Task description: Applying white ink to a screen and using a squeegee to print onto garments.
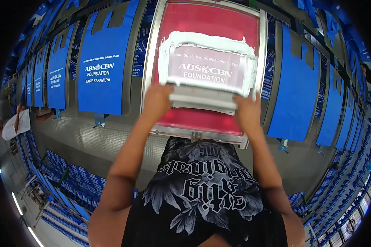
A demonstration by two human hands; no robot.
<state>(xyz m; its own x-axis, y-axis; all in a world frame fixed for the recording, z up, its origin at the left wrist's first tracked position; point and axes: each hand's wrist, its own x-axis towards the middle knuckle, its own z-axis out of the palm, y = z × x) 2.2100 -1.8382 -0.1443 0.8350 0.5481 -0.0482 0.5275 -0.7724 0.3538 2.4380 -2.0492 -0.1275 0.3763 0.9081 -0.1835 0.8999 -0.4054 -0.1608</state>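
Note:
A silkscreen frame (258,53) with silvery edges stands in front of my body. Its mesh (210,19) is red, with a pale printed window in the middle. Thick white ink (208,40) rings that window at the top and sides. Across the lower part of the window lies a wide squeegee (202,98), slightly blurred. My left hand (158,100) grips its left end, and my right hand (247,110) grips the right end. Fingers of both hands are curled over the squeegee; their undersides are hidden.
Blue bags with cut-out handles lie flat on boards to the left (103,61) and right (294,86) of the frame. Small clamps (99,120) stick out below the boards. At the far left is another person in a white top (18,124). Racks of blue bags (76,181) fill the background.

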